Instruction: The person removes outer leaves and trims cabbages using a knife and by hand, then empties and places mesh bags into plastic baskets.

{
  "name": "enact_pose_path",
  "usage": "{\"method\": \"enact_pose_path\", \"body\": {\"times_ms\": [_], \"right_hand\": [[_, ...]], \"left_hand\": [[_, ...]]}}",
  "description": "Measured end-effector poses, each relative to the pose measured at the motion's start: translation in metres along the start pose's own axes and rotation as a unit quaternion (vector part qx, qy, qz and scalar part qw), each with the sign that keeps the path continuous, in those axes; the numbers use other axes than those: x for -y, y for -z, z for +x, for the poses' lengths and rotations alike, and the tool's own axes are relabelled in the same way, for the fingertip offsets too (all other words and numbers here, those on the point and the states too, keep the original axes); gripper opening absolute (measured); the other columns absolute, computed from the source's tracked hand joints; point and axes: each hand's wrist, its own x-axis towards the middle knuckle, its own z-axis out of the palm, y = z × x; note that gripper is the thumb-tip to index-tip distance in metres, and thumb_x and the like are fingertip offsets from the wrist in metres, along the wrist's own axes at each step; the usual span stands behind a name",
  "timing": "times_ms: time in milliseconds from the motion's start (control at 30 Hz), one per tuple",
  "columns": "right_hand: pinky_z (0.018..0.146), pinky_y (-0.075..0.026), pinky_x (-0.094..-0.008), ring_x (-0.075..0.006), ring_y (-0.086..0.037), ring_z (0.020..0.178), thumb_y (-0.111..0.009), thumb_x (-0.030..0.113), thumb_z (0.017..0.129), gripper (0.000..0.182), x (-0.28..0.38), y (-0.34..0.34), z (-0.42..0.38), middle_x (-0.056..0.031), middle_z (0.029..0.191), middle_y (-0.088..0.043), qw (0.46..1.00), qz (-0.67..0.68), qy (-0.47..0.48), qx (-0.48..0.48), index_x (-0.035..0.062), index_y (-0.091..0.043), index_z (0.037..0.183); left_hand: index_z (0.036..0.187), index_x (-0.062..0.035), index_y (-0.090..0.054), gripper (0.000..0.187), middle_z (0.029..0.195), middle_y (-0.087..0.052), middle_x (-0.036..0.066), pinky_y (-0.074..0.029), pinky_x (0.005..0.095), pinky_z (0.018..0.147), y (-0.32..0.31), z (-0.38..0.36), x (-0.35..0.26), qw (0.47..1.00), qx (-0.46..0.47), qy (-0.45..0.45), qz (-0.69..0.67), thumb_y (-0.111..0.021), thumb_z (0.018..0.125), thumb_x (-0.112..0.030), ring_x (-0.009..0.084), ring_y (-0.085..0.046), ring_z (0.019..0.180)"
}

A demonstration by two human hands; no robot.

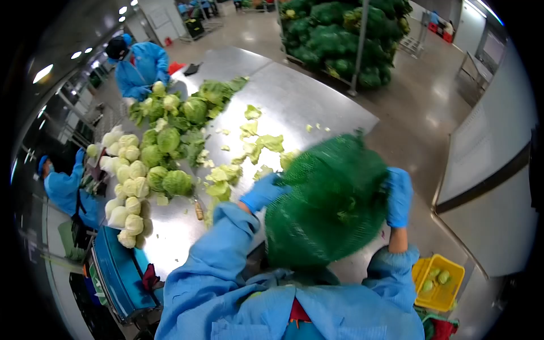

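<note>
A large green mesh bag (pixel 334 204) bulges in front of my body over the near edge of the steel table, slightly blurred, with a few leaf bits showing through the net. My gloved left hand (pixel 264 192) grips the bag's upper left side, its fingertips partly hidden by the netting. On the opposite side, my gloved right hand (pixel 399 195) is closed on the bag's edge. Loose cabbage leaves (pixel 224 174) lie just beyond my left hand. A knife with a wooden handle (pixel 198 209) rests on the table to the left.
Green cabbages (pixel 177 182) and trimmed pale cabbages (pixel 134 205) crowd the left of the steel table (pixel 300 96). A person in blue (pixel 136 71) works at the far end, another person (pixel 71 184) at left. A yellow crate (pixel 439 283) stands low right; a caged stack of filled green bags (pixel 340 39) stands behind.
</note>
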Motion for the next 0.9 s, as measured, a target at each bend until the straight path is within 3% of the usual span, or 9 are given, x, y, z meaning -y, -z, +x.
{"method": "enact_pose_path", "body": {"times_ms": [133, 200, 333, 400, 500, 667, 733, 767, 900], "right_hand": [[0.062, -0.05, -0.0292, -0.0162, -0.062, 0.064, -0.057, 0.011, 0.093, 0.011, 0.065, -0.03, 0.01, -0.0078, 0.076, -0.064, 0.99, -0.123, 0.023, 0.063, 0.0057, -0.066, 0.099], [0.06, -0.05, -0.0321, -0.019, -0.064, 0.065, -0.059, 0.011, 0.092, 0.009, 0.103, -0.033, 0.01, -0.0098, 0.077, -0.065, 0.973, -0.169, 0.154, -0.039, 0.0074, -0.066, 0.096], [0.063, -0.051, -0.0327, -0.0207, -0.066, 0.067, -0.061, 0.01, 0.09, 0.009, 0.107, -0.056, 0.004, -0.0101, 0.081, -0.067, 0.897, -0.312, 0.306, 0.072, 0.0085, -0.067, 0.097], [0.067, -0.052, -0.0313, -0.0182, -0.067, 0.071, -0.063, 0.01, 0.088, 0.014, 0.119, -0.044, 0.012, -0.0076, 0.084, -0.069, 0.87, -0.399, 0.266, 0.114, 0.0093, -0.068, 0.101], [0.078, -0.052, -0.0279, -0.0166, -0.066, 0.092, -0.062, 0.003, 0.082, 0.034, 0.083, -0.016, 0.019, -0.0069, 0.102, -0.069, 0.976, -0.033, 0.159, 0.147, 0.0101, -0.066, 0.116], [0.104, -0.04, -0.0328, -0.0237, -0.054, 0.121, -0.055, 0.002, 0.075, 0.056, -0.089, -0.023, 0.009, -0.0097, 0.132, -0.058, 0.959, -0.073, 0.077, 0.263, 0.0067, -0.057, 0.131], [0.105, -0.04, -0.0333, -0.0248, -0.056, 0.119, -0.059, 0.015, 0.085, 0.046, -0.126, -0.03, -0.014, -0.0133, 0.13, -0.06, 0.861, -0.225, 0.076, 0.449, 0.0049, -0.059, 0.13], [0.102, -0.041, -0.0325, -0.022, -0.057, 0.116, -0.057, 0.018, 0.092, 0.043, -0.143, -0.039, -0.04, -0.0136, 0.13, -0.06, 0.922, 0.144, -0.096, 0.346, 0.0034, -0.057, 0.132], [0.086, -0.049, -0.0312, -0.017, -0.061, 0.093, -0.062, 0.016, 0.092, 0.033, -0.068, -0.058, -0.051, -0.0075, 0.111, -0.067, 0.95, 0.001, -0.076, 0.302, 0.0035, -0.064, 0.122]], "left_hand": [[0.152, -0.0003, -0.019, 0.084, 0.153, -0.029, 0.018, -0.038, 0.0325, 0.109, 0.036, -0.053, -0.117, 0.878, -0.105, -0.224, -0.41, -0.063, 0.08, 0.001, 0.0247, -0.043, 0.131], [0.153, -0.0026, -0.016, 0.093, 0.154, -0.026, 0.018, -0.039, 0.0399, 0.109, 0.035, -0.068, -0.156, 0.876, -0.125, -0.453, -0.112, -0.07, 0.078, -0.011, 0.0305, -0.043, 0.132], [0.139, -0.0049, -0.044, 0.068, 0.131, -0.051, 0.021, -0.05, 0.0404, 0.092, -0.014, -0.045, -0.195, 0.848, -0.183, -0.408, 0.284, -0.073, 0.078, -0.018, 0.034, -0.057, 0.116], [0.122, -0.0063, -0.062, 0.04, 0.11, -0.066, 0.016, -0.052, 0.039, 0.086, -0.028, 0.004, -0.175, 0.911, 0.005, -0.327, 0.251, -0.067, 0.082, -0.008, 0.0287, -0.066, 0.1], [0.107, -0.0057, -0.069, 0.025, 0.098, -0.069, 0.014, -0.052, 0.0361, 0.083, -0.023, -0.005, -0.175, 0.864, -0.093, -0.488, 0.082, -0.06, 0.084, -0.001, 0.0249, -0.067, 0.094], [0.111, 0.001, -0.064, 0.038, 0.103, -0.068, 0.011, -0.05, 0.0312, 0.089, -0.003, -0.01, -0.181, 0.9, 0.047, -0.401, -0.164, -0.044, 0.081, 0.012, 0.0202, -0.065, 0.096], [0.11, 0.0028, -0.063, 0.036, 0.099, -0.069, 0.009, -0.052, 0.0298, 0.085, 0.009, -0.001, -0.182, 0.894, 0.019, -0.405, -0.191, -0.041, 0.083, 0.011, 0.0168, -0.065, 0.09], [0.11, 0.0026, -0.064, 0.035, 0.097, -0.069, 0.008, -0.052, 0.0292, 0.082, 0.016, 0.002, -0.19, 0.91, -0.01, -0.375, -0.178, -0.042, 0.084, 0.01, 0.0164, -0.065, 0.088], [0.11, 0.0008, -0.064, 0.026, 0.09, -0.069, 0.009, -0.052, 0.0285, 0.073, 0.034, 0.006, -0.214, 0.933, -0.132, -0.32, -0.099, -0.048, 0.09, -0.001, 0.0158, -0.065, 0.08]]}}
